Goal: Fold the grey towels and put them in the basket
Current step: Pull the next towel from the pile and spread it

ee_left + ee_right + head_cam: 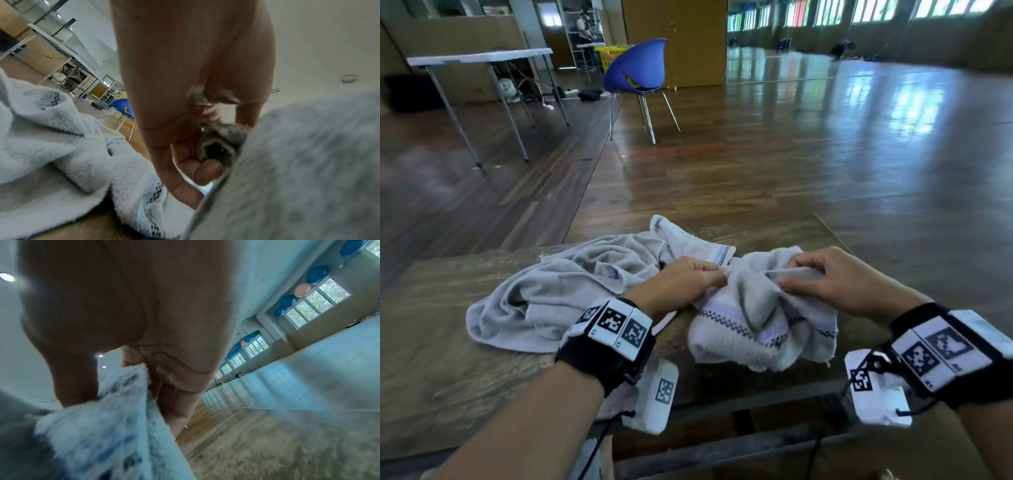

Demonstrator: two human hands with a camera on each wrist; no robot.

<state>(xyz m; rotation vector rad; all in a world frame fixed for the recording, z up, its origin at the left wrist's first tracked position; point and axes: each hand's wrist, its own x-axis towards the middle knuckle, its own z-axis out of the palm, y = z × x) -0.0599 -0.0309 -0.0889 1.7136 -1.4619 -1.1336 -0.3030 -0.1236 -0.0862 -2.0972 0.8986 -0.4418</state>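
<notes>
A crumpled grey towel with a checkered stripe lies on the wooden table in front of me. My left hand pinches its upper left edge, and my right hand pinches its upper right edge. The left wrist view shows the left fingers curled round a bunched fold of this towel. In the right wrist view the thumb and fingers clamp the striped hem of the grey towel. More loose grey towelling is heaped on the table to the left, also seen as a loose heap beside the left hand. No basket stands near the hands.
A blue chair stands on the wooden floor beyond the table, with a yellow basket behind it. A white folding table is at the far left. The table's far edge runs just behind the towels.
</notes>
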